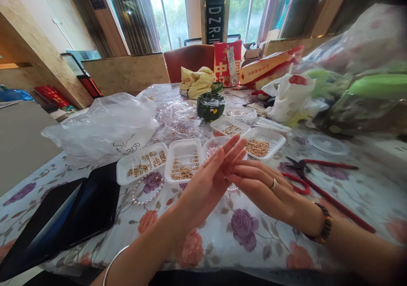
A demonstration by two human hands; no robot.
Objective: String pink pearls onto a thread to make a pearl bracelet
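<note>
My left hand (214,165) is raised over the table with its fingers stretched out and the palm turned to the right. Against that palm lie the fingers of my right hand (270,188), straight and close together. Whether anything small sits between the two hands is hidden. Behind them is a round tub of pale pink pearl beads (212,151), partly covered by the fingers. Left of the hands, a pearl bracelet (135,199) rests on the flowered tablecloth (210,226). A few more pearl beads (233,189) show just below my hands.
White trays (170,150) hold gold beads; another has gold chain (257,147). Red-handled pliers (305,169) and red scissor handles (303,188) lie right. Black tablets (98,201) and a plastic bag (104,124) are left. A dark woven basket (210,107) stands behind.
</note>
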